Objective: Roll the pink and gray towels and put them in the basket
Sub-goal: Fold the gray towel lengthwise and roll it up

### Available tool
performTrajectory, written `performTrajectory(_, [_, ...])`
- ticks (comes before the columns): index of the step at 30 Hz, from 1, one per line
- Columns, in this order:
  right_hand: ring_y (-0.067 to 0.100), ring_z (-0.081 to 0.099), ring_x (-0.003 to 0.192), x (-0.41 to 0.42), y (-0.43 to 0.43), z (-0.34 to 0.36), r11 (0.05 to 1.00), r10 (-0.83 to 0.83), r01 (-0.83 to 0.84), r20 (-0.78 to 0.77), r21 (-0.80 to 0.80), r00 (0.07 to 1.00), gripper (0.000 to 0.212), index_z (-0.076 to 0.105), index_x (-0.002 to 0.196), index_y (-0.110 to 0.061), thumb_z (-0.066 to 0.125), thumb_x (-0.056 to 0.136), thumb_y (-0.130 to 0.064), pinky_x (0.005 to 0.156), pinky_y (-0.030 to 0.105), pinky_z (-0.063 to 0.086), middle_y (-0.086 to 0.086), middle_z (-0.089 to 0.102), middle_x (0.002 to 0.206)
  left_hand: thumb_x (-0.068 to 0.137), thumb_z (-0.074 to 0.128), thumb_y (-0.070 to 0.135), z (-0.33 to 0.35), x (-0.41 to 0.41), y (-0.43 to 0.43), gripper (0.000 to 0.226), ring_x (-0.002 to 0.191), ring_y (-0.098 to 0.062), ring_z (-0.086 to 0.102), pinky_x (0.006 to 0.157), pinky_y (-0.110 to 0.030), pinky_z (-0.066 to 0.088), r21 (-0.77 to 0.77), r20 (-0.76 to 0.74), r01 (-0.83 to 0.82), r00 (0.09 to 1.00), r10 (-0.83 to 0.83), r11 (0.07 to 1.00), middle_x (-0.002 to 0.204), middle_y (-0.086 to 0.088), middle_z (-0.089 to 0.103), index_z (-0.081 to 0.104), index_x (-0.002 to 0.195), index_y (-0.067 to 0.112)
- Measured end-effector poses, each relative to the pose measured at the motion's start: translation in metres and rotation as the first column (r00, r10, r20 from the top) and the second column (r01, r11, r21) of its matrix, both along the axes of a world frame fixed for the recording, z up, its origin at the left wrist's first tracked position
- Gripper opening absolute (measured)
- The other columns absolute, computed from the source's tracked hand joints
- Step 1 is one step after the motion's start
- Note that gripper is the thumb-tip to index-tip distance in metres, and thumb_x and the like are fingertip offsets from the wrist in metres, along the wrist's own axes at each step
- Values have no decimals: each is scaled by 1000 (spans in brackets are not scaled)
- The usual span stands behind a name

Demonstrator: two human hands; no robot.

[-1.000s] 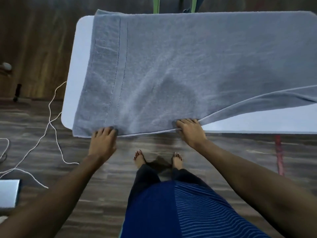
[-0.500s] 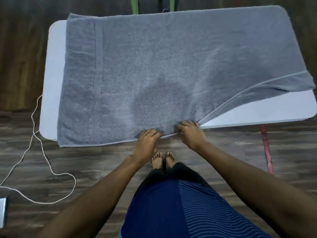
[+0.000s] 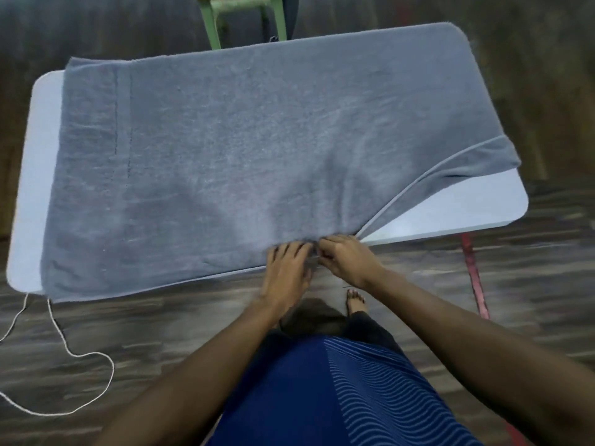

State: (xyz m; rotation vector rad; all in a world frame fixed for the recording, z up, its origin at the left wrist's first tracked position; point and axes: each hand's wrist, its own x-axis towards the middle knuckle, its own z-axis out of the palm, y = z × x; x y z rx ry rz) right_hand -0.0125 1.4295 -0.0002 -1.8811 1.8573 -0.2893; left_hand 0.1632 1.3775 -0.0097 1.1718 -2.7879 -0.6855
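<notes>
A large gray towel lies spread over most of a white table. Its near right part is pulled back in a diagonal fold, baring the table's near right corner. My left hand rests on the towel's near edge with fingers spread flat. Right beside it, my right hand has its fingers curled round the same edge where the fold starts. The two hands almost touch. No pink towel and no basket are in view.
A green stool or chair frame stands beyond the table's far edge. A white cord loops across the wooden floor at the left. A red table leg shows at the right. My bare foot is under the table's edge.
My left hand slid right along the towel's near edge from near the left corner until it met my right hand. The view shifted right, bringing the whole table into sight.
</notes>
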Motion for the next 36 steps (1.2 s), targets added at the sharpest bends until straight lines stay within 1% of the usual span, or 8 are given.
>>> performTrajectory(3, [31,59,97,-27,7,0,998,57,-57,16,-10,998,14,64,95,-13,64,88,-24,82,42,46,9,62,100,79,42,24,-2,-39,11,33,91,-25,60,82,-35,39,60,-85,-82,992,87,995,95,-4,65,65,101,15])
performTrajectory(6, [29,51,115,-60,17,-4,989,127,-115,-150,88,980,32,59,113,-19,64,85,-32,95,44,37,5,56,121,82,46,17,-6,-39,22,27,88,-25,55,80,-32,41,51,-148,-141,978,147,989,94,-10,66,66,98,8])
performTrajectory(11, [32,48,117,-127,18,-8,992,120,-100,-319,79,940,42,59,112,-22,72,74,-32,102,49,31,6,53,127,85,55,11,-17,-27,42,20,86,-30,60,77,-36,46,-4,-81,-188,979,187,982,96,-9,67,69,97,6])
performTrajectory(14, [28,44,125,-159,15,-7,984,158,-124,-301,130,941,35,63,117,-24,64,85,-38,107,45,22,2,55,129,81,59,7,-15,-26,46,15,80,-31,59,71,-34,42,-55,-53,-196,980,194,979,90,-9,66,69,93,6])
performTrajectory(19, [25,54,118,-191,39,-1,977,127,-81,-236,196,964,28,59,114,-24,60,88,-35,98,38,31,1,64,120,74,72,3,-9,-46,50,32,90,-34,58,74,-42,48,-101,58,-271,959,277,957,101,-9,64,64,104,11])
performTrajectory(24, [24,56,116,-192,72,1,994,-13,30,-155,104,988,28,60,114,-21,65,87,-29,95,40,39,0,63,121,82,70,29,4,-140,64,44,109,-25,51,92,-41,41,-8,-3,-26,1000,26,1000,118,-4,59,57,123,18])
performTrajectory(31, [23,56,115,-224,82,15,976,-81,128,-251,177,965,19,60,102,-21,64,85,-29,94,38,39,1,64,118,71,61,-1,7,-218,75,32,97,-36,58,84,-42,43,127,-23,38,999,-36,991,98,-14,63,63,101,8])
performTrajectory(36, [24,53,119,-290,101,17,979,-79,142,-373,146,925,26,66,108,-24,62,84,-30,103,43,27,-3,61,124,75,55,9,-2,-205,77,33,95,-35,59,81,-41,48,105,-21,67,998,-65,992,101,-11,64,64,107,10])
